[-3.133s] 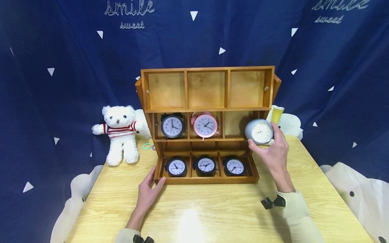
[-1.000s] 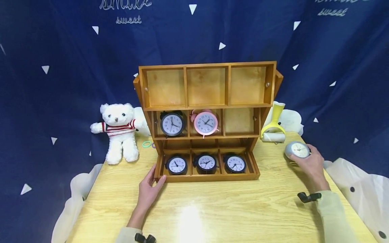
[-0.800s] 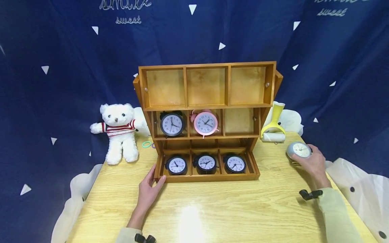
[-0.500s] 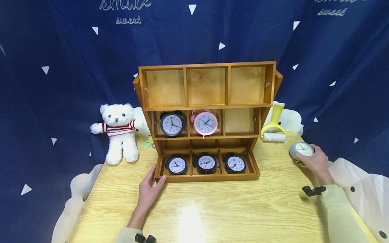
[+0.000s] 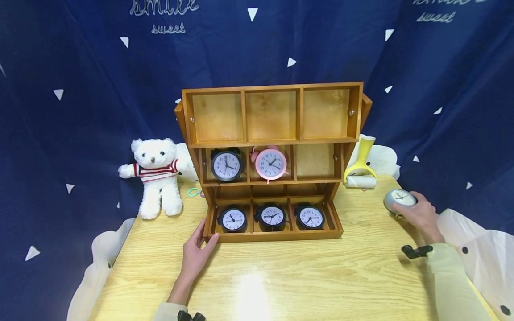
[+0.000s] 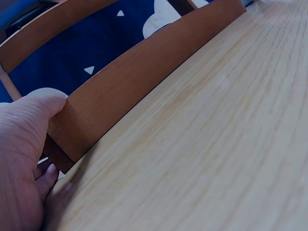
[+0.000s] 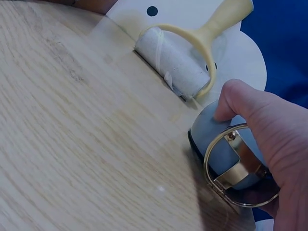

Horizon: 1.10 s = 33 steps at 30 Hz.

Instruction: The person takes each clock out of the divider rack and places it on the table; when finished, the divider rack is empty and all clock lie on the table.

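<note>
With our right hand point(image 5: 421, 217) we grip the silver clock point(image 5: 391, 203) at the right side of the tabletop point(image 5: 305, 276), nearer than the yellow-handled roller point(image 5: 360, 181). Our left hand point(image 5: 194, 253) holds the near left corner of the wooden shelf point(image 5: 277, 237), thumb against its front.

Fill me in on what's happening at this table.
A person is holding a silver clock in their right hand, out at the right side of the table. Their left hand grips the front left corner of a wooden rack. Three black clocks sit in its bottom row; the middle row holds another black clock on the left and a pink clock in the center. A teddy bear stands left of the rack, a lint roller to its right.
</note>
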Each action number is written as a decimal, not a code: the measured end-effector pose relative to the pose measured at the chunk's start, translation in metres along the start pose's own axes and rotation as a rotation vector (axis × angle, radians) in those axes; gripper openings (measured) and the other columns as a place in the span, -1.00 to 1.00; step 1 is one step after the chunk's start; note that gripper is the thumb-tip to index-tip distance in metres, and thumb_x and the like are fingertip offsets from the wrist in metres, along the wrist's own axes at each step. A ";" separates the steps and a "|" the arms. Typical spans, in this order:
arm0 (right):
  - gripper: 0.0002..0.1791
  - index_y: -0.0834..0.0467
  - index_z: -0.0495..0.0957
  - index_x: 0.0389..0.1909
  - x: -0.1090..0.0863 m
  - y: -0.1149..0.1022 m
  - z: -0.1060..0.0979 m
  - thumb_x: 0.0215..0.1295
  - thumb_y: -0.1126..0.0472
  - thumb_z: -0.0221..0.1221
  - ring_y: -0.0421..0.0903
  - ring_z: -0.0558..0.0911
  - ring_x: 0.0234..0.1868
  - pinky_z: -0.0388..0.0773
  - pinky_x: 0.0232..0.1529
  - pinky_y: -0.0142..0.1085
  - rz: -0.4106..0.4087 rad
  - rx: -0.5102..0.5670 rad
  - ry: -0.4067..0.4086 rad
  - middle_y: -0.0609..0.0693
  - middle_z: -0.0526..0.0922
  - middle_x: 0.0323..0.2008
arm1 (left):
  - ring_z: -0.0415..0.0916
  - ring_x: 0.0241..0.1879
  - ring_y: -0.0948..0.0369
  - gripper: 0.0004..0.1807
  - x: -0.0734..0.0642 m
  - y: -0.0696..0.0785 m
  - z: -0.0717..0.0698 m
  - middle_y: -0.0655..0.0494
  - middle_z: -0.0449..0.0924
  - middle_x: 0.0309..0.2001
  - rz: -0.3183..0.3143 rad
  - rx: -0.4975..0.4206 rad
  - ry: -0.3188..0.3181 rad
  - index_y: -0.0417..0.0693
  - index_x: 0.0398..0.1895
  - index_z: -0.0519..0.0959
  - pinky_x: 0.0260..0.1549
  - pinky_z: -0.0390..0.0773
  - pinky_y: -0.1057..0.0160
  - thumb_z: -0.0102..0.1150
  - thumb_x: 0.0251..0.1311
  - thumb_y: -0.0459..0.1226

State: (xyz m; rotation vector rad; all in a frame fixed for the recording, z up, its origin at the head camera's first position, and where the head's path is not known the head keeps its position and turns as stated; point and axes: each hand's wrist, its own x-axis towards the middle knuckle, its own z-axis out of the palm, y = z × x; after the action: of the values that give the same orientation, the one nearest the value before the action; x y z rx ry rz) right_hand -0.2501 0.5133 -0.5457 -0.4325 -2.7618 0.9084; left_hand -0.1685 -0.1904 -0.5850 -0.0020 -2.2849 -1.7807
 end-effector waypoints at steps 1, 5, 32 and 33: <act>0.04 0.42 0.16 0.51 0.000 0.001 0.000 0.28 -0.16 0.36 0.55 0.35 0.15 0.29 -0.01 0.30 -0.006 0.001 0.001 0.57 0.39 0.24 | 0.37 0.43 0.00 -0.22 0.000 0.000 0.000 -0.14 0.34 0.50 0.000 0.003 -0.001 -0.15 0.57 0.31 0.38 0.36 0.06 0.41 0.35 -0.21; 0.05 0.43 0.15 0.51 0.000 0.002 0.000 0.26 -0.15 0.38 0.58 0.36 0.14 0.29 0.00 0.32 -0.041 -0.004 0.015 0.59 0.39 0.23 | 0.37 0.43 -0.02 -0.22 0.000 0.001 0.000 -0.14 0.33 0.51 -0.005 0.008 -0.002 -0.14 0.57 0.31 0.38 0.36 0.04 0.41 0.35 -0.20; -0.05 0.19 0.21 0.60 -0.046 -0.088 -0.009 0.26 0.03 0.39 0.44 0.37 0.32 0.29 0.17 0.20 -0.159 0.159 0.205 0.40 0.38 0.44 | 0.33 0.46 0.01 -0.22 0.000 0.000 -0.001 -0.13 0.33 0.51 -0.002 -0.002 0.001 -0.11 0.56 0.34 0.37 0.38 0.08 0.43 0.33 -0.21; -0.05 0.17 0.22 0.60 -0.049 -0.093 -0.008 0.25 0.02 0.40 0.41 0.39 0.31 0.31 0.16 0.14 -0.158 0.165 0.213 0.38 0.39 0.44 | 0.34 0.46 0.00 -0.22 0.000 0.000 -0.001 -0.14 0.33 0.51 0.000 -0.002 0.000 -0.12 0.56 0.34 0.37 0.39 0.07 0.43 0.32 -0.23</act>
State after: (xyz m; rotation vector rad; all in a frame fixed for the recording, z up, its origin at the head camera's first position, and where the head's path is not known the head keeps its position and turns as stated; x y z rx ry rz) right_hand -0.2221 0.4295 -0.4879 -0.2613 -2.4668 0.9791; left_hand -0.1681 -0.1911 -0.5845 -0.0023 -2.2834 -1.7828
